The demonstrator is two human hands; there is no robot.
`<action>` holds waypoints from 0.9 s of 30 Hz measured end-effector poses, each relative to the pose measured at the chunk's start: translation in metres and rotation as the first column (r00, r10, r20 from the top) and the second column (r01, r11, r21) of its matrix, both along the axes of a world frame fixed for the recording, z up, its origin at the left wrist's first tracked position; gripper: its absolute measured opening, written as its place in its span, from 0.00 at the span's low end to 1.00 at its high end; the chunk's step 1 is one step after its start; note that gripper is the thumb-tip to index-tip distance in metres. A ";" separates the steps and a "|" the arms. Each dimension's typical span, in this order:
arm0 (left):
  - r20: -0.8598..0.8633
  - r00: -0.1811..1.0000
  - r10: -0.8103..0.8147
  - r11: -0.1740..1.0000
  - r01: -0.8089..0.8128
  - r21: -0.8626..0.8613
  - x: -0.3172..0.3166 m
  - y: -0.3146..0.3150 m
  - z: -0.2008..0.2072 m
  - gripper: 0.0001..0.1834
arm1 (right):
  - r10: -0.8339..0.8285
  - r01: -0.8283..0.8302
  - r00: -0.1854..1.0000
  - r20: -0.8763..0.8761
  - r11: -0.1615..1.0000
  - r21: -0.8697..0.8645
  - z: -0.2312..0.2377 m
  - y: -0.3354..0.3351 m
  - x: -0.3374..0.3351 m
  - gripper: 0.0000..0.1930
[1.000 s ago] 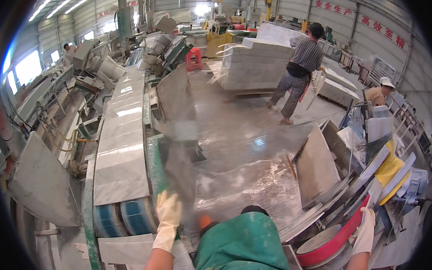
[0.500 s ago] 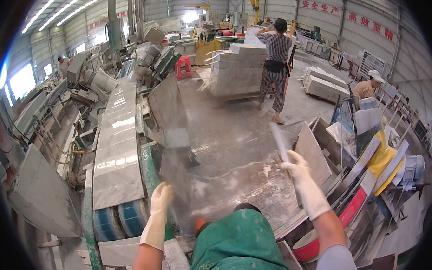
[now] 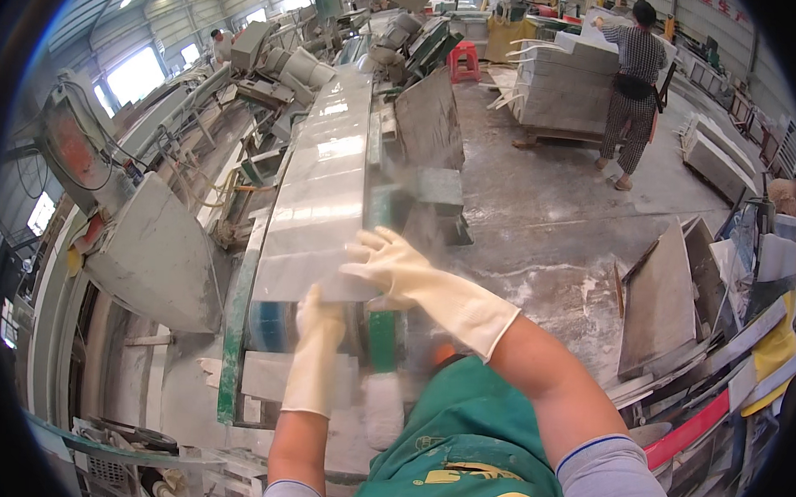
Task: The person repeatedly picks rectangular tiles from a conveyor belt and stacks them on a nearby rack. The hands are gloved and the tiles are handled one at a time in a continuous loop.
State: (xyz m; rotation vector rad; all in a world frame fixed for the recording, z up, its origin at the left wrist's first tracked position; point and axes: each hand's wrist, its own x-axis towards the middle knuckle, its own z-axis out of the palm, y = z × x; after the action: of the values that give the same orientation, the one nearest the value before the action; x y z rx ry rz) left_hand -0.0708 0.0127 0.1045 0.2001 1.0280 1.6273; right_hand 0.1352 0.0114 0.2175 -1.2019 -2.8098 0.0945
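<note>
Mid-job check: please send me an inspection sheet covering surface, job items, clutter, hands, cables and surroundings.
Surface: green frame bar along the line's left side; blue roller exposed at the near end.
Job items: row of pale stone slabs, showing glossy reflections.
Clutter: leaning panel, red band and yellow sheet at right.
Hands: both gloved; left hand at the row's near end, blurred; right hand, fingers spread, at its right edge. Firm contact unclear.
Cables: dark cables by the machine at left; ends unclear.
Surroundings: co-worker beside a block stack; red stool beyond the line.
</note>
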 end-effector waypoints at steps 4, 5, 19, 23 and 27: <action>0.097 0.958 0.270 0.940 -0.241 -0.240 -0.057 0.001 -0.033 0.14 | -0.239 0.262 0.944 0.229 0.962 -0.079 -0.027 0.008 0.042 0.37; 0.115 0.943 0.312 0.924 -0.273 -0.266 -0.068 0.003 -0.045 0.11 | -0.237 0.286 0.921 0.308 0.950 -0.123 -0.033 0.009 0.072 0.36; -0.354 0.930 0.095 0.947 -0.193 -0.255 -0.071 0.023 -0.127 0.24 | -0.839 0.893 0.353 -0.413 0.434 -0.119 -0.137 -0.193 0.394 0.25; -0.187 0.973 0.135 0.956 -0.178 -0.235 -0.063 0.026 -0.116 0.18 | -0.883 0.924 0.201 -0.424 0.315 -0.218 -0.154 -0.230 0.403 0.25; -0.271 0.962 0.015 0.972 -0.078 -0.221 -0.062 0.025 -0.107 0.25 | -0.912 0.926 0.126 -0.390 0.250 -0.284 -0.173 -0.251 0.400 0.26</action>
State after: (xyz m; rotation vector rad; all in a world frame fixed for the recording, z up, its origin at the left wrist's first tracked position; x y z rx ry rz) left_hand -0.1331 0.0376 -0.0026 0.2459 1.4296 1.5349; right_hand 0.5347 -0.2397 0.0446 -2.2707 -1.1729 0.2203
